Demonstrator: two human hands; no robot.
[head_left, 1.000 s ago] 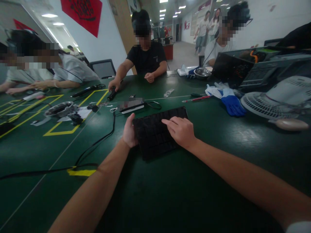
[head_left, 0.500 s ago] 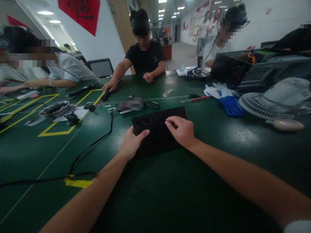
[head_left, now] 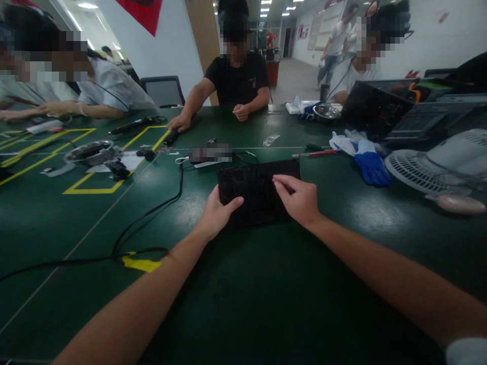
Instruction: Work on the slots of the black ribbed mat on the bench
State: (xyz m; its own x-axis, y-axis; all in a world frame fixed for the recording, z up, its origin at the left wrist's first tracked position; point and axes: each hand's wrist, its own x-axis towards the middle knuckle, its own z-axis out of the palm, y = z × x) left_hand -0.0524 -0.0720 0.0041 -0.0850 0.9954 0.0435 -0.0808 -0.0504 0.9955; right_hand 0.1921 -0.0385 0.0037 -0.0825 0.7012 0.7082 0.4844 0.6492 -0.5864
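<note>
A dark, flat rectangular panel (head_left: 253,195) with a patterned face is tilted up toward me above the green table. My left hand (head_left: 220,210) grips its left edge, thumb across the face and the other fingers hidden behind. Over the right part of the face, my right hand (head_left: 299,197) has thumb and fingertips pinched together. Whether anything small is between those fingertips, I cannot make out. Just beyond the panel lies a power strip (head_left: 210,156), partly blurred out, with a black cable (head_left: 152,209) running from it toward the left.
To the right lie blue-and-white gloves (head_left: 371,165), a white fan (head_left: 418,170) and an open computer case (head_left: 422,116). A metal bowl (head_left: 93,152) stands at the left near yellow tape outlines. Across the table, a co-worker's hand (head_left: 180,121) rests on a black object.
The whole view has shifted slightly, so the table items, panel and hands appear further right. Both hands keep nearly the same pose on the panel.
</note>
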